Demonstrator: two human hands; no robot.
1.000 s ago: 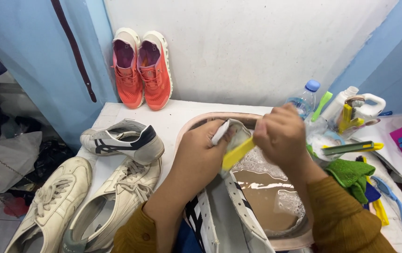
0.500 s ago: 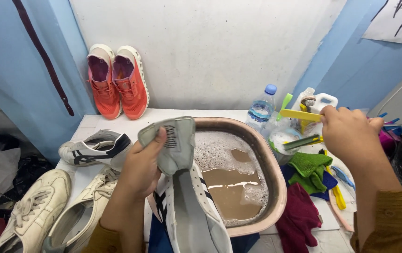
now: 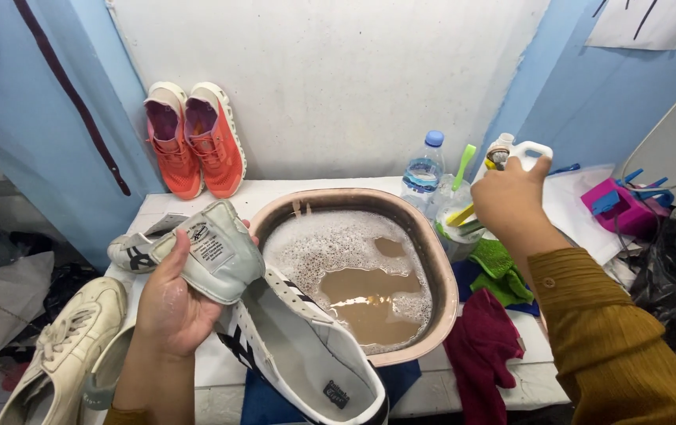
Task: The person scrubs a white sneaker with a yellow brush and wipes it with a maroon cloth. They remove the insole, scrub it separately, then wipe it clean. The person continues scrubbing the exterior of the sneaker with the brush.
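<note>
My left hand point(image 3: 171, 303) grips the pulled-back tongue of a white sneaker with black stripes point(image 3: 306, 354), which lies over the near rim of a brown basin point(image 3: 432, 260) full of foamy, muddy water. My right hand point(image 3: 511, 198) is off to the right, fingers curled around a yellow brush handle point(image 3: 461, 216) at a clear cup point(image 3: 456, 224) that holds a green brush. A water bottle with a blue cap point(image 3: 424, 169) and a white jug point(image 3: 520, 152) stand just behind that hand.
A pair of orange sneakers point(image 3: 194, 142) leans on the back wall. A grey-white sneaker point(image 3: 139, 250) lies left of the basin, cream sneakers point(image 3: 62, 354) lower left. Green point(image 3: 501, 271) and maroon point(image 3: 483, 350) cloths lie right of the basin; pink items point(image 3: 621, 206) far right.
My right hand carried the yellow brush from the shoe over to the cup on the right. My left hand still holds the shoe's tongue, now lowered beside the basin.
</note>
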